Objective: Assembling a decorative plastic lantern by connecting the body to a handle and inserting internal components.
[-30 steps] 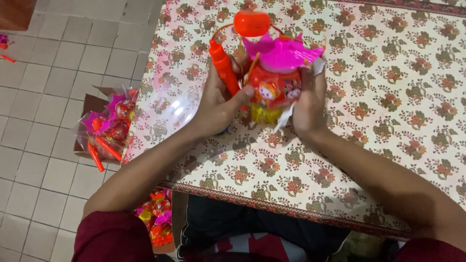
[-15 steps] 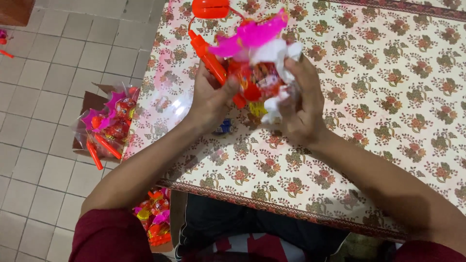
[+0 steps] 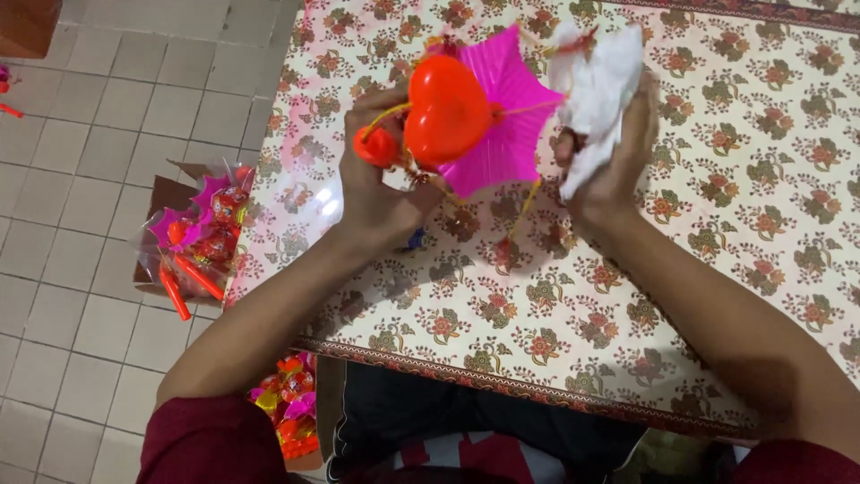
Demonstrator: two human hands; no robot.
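Head view: floral tablecloth (image 3: 717, 269) beside tiled floor (image 3: 81, 161).

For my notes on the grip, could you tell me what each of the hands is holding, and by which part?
The left hand grips the red and pink toy lantern at its side, by the red handle end. The right hand clutches crumpled white paper along its lower edge.

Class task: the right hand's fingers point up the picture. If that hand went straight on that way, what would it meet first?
Probably just the flowered tablecloth; beyond the right hand, clutching white paper, nothing else shows, though depth is unclear.
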